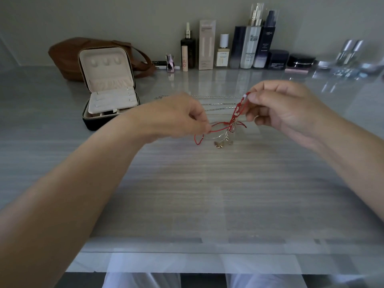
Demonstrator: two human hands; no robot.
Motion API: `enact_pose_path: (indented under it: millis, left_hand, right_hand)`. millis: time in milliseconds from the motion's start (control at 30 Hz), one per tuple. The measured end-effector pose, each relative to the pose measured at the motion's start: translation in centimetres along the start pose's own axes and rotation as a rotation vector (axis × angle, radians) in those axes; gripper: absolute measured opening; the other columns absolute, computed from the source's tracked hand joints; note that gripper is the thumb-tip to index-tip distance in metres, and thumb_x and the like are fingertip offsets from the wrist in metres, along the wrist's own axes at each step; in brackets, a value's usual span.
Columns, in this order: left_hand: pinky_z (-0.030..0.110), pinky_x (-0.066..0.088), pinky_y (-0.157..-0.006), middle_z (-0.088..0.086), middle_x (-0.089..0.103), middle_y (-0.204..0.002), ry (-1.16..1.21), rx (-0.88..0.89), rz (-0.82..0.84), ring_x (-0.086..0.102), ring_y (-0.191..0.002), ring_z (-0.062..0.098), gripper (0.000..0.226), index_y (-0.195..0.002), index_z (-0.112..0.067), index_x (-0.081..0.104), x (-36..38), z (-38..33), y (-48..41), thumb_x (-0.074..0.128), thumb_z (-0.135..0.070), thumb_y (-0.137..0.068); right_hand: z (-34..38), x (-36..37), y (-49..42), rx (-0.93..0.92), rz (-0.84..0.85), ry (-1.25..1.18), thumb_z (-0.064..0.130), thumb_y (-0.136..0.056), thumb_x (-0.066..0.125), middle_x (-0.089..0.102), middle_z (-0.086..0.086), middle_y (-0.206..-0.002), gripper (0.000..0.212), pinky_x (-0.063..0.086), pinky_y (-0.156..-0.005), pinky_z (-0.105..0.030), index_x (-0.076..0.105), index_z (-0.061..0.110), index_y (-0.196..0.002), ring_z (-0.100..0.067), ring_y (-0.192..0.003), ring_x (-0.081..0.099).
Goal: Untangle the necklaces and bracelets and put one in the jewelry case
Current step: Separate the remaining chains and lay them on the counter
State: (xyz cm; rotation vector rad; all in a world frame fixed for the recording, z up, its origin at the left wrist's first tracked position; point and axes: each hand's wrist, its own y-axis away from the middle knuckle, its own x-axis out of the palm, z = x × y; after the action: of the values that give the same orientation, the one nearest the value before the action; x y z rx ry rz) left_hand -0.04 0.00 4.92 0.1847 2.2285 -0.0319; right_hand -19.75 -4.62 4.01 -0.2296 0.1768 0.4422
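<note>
1. Left hand (182,115) pinches the red cord bracelet (236,113) low; right hand (284,109) pinches its beaded end, higher.
2. Gold chain (223,140) is tangled in the cord, between the hands.
3. Open jewelry case (108,88) sits on the surface (207,194), well left.

Dark bottle (269,35) far right read "L'OREAL"; pink tube (184,59) showed "JU"; other labels were too blurred.

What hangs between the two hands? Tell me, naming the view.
In the head view, a red cord bracelet stretches from the left hand to the right hand, tangled with a dangling gold charm chain. Silver chains lie on the table behind.
</note>
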Motion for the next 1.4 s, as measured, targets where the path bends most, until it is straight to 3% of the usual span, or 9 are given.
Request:
enact_pose_path:
  millis: [100,267,367,500,700,867,1000,1167,1400]
  left_hand:
    - [0.016,0.037,-0.056,-0.017,0.062,-0.057,0.002,0.002,0.062,0.053,-0.060,-0.001,0.008,-0.076,-0.019,0.070,0.0,0.0,0.2,0.073,-0.026,-0.077]
    - [0.007,0.034,-0.047,-0.006,0.061,-0.069,0.302,0.130,-0.154,0.047,-0.051,-0.005,0.016,-0.089,-0.012,0.070,1.4,-1.1,-0.2,0.071,-0.025,-0.079]
    - [0.019,0.044,-0.053,-0.001,0.067,-0.069,0.320,0.151,-0.216,0.051,-0.059,0.004,0.006,-0.080,-0.015,0.071,1.7,-1.3,-0.2,0.071,-0.021,-0.080]
    - [0.013,0.037,-0.050,-0.006,0.063,-0.070,0.408,0.110,-0.271,0.052,-0.061,0.005,0.015,-0.072,-0.022,0.063,1.3,-1.2,-0.3,0.064,-0.027,-0.087]
    - [0.026,0.042,-0.063,-0.008,0.063,-0.064,0.785,0.021,-0.143,0.059,-0.063,0.008,0.025,-0.074,-0.020,0.053,1.0,-1.1,-0.7,0.046,-0.029,-0.097]
    - [0.025,0.043,-0.062,-0.008,0.054,-0.057,1.040,-0.059,-0.102,0.055,-0.057,0.008,0.032,-0.068,-0.021,0.048,0.5,-0.8,-1.0,0.043,-0.036,-0.096]
    - [0.024,0.042,-0.061,-0.008,0.051,-0.055,1.164,-0.107,-0.107,0.051,-0.053,0.008,0.032,-0.068,-0.020,0.049,0.3,-0.5,-1.0,0.046,-0.037,-0.095]
    - [0.022,0.042,-0.060,-0.008,0.050,-0.055,1.168,-0.132,-0.109,0.050,-0.050,0.007,0.031,-0.068,-0.021,0.049,0.4,-0.2,-1.2,0.046,-0.036,-0.095]
    - [0.023,0.041,-0.061,-0.008,0.050,-0.056,1.202,-0.134,-0.121,0.050,-0.049,0.006,0.030,-0.069,-0.021,0.050,0.1,0.0,-1.3,0.048,-0.035,-0.094]
  right_hand:
    - [0.0,-0.1,-0.1,0.003,0.016,-0.069,0.005,-0.092,0.046,0.070,-0.001,-0.070,0.019,0.040,-0.057,-0.022,0.058,0.012,-0.080,-0.010,-0.059,0.061]
    - [-0.2,0.4,-0.1,-0.036,0.088,-0.077,0.006,-0.092,0.048,0.071,0.000,-0.069,0.018,0.041,-0.056,-0.019,0.058,0.013,-0.079,-0.009,-0.060,0.062]
    - [-0.4,0.5,-0.2,-0.051,0.091,-0.082,0.015,-0.079,0.052,0.068,0.001,-0.064,0.007,0.039,-0.057,-0.022,0.058,0.014,-0.076,-0.009,-0.057,0.059]
    - [-0.5,0.3,-0.4,-0.042,0.060,-0.141,0.014,-0.078,0.052,0.049,0.005,-0.049,0.005,0.033,-0.056,-0.023,0.055,0.013,-0.074,-0.008,-0.049,0.044]
    - [-0.8,0.3,-0.4,-0.018,0.053,-0.114,0.008,-0.088,0.056,0.034,0.010,-0.043,0.014,0.026,-0.048,-0.017,0.059,0.009,-0.075,-0.004,-0.044,0.028]
    - [-0.8,0.0,-0.3,0.001,0.033,-0.048,0.035,-0.064,0.068,0.037,0.005,-0.044,0.023,0.028,-0.047,-0.016,0.065,0.013,-0.055,-0.007,-0.044,0.028]
    - [-0.9,-0.4,-0.5,0.003,0.035,-0.103,0.032,-0.069,0.072,0.051,0.006,-0.051,0.031,0.038,-0.062,-0.023,0.058,0.019,-0.044,-0.010,-0.054,0.048]
    - [-0.4,-0.7,-0.6,0.053,0.021,-0.565,0.022,-0.070,0.059,0.057,0.002,-0.052,0.016,0.052,-0.088,-0.034,0.055,0.019,-0.055,-0.017,-0.065,0.065]
    - [0.1,-1.0,-0.4,0.074,-0.010,-0.482,0.031,-0.071,0.058,0.024,0.009,-0.036,0.014,0.041,-0.047,-0.017,0.050,0.022,-0.062,-0.004,-0.032,0.020]
